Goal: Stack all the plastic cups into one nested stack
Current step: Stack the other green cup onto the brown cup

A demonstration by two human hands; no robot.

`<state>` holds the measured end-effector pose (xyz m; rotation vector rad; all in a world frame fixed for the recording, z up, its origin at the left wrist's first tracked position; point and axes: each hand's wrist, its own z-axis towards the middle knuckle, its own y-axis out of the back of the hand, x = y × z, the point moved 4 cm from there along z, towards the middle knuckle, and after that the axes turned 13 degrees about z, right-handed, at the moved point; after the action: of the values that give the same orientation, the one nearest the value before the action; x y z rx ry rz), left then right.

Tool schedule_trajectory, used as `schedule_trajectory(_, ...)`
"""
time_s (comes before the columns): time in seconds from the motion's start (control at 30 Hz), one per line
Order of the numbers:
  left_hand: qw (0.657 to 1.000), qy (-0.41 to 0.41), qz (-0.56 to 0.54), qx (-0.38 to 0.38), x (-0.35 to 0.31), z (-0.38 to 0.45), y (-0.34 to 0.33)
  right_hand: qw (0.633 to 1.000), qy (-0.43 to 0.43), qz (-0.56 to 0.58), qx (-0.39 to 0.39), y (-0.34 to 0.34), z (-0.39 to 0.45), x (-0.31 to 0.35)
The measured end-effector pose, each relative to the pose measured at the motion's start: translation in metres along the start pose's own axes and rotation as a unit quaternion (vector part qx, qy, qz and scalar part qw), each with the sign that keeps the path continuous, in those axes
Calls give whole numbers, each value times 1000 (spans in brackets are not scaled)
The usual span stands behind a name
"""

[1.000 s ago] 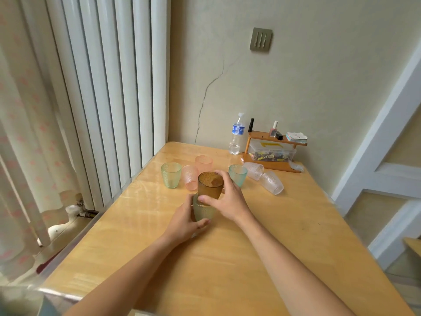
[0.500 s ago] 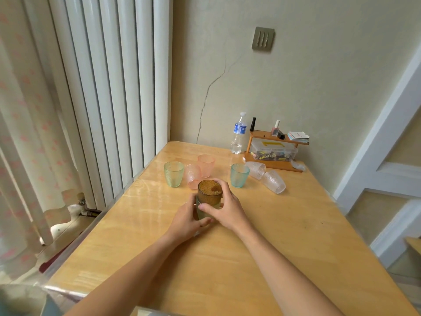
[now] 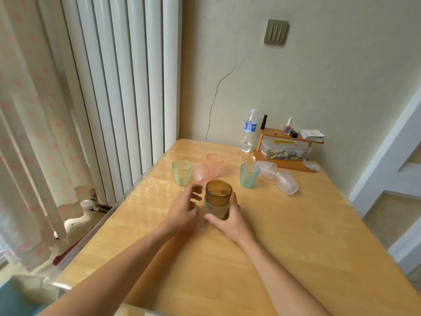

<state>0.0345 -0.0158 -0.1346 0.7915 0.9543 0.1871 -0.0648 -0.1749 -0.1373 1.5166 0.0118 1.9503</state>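
A brown cup (image 3: 218, 192) sits nested in a pale yellow-green cup (image 3: 215, 208) on the wooden table (image 3: 296, 236). My right hand (image 3: 230, 218) wraps the lower cup of this stack. My left hand (image 3: 184, 207) hovers just left of it, fingers spread, holding nothing. Behind stand a green cup (image 3: 181, 172), two pink cups (image 3: 201, 173) (image 3: 214, 164) and a teal cup (image 3: 249, 175). Two clear cups (image 3: 266, 169) (image 3: 286, 182) lie on their sides at the right.
A water bottle (image 3: 248, 132) and a small wooden shelf (image 3: 288, 151) with a plastic box and small bottles stand against the back wall. White vertical blinds (image 3: 127, 87) and a curtain run along the table's left edge.
The brown cup has been pushed down into the yellow-green cup. My left hand has let go of the stack and opened to its left, while my right hand has shifted down onto the lower cup.
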Motion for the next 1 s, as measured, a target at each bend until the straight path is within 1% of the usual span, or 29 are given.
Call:
schedule_trajectory(0.1,993,17,51,-109,8,15,19,1000,-6,-9,5,-1,0,-4)
schedule_trajectory(0.17,985,42,77,-146,12,28,29,1000,-10,-6,6,-1,0,-5)
schedule_trajectory(0.23,981,78,99,-148,19,43,33,1000,-17,-3,8,-1,0,-6)
schedule_trajectory(0.33,981,141,97,-93,36,62,34,1000,-18,6,6,-1,0,-6)
schedule_trajectory(0.4,983,165,59,-47,45,69,31,1000,-16,12,4,1,0,-4)
schedule_trajectory(0.47,984,175,-9,-32,53,75,29,1000,-14,16,3,2,1,-5)
schedule_trajectory(0.53,982,178,-48,-46,55,80,28,1000,-15,19,5,1,2,-6)
schedule_trajectory(0.67,973,200,-53,-99,54,85,29,999,-19,29,12,2,2,-6)
schedule_trajectory(0.73,972,193,-58,-118,50,81,31,999,-20,28,15,3,2,-4)
schedule_trajectory(0.87,973,148,-71,-162,28,64,39,1000,-17,11,11,4,-1,0)
schedule_trajectory(1.0,976,88,-84,-179,-4,48,49,1000,-18,3,6,3,-3,2)
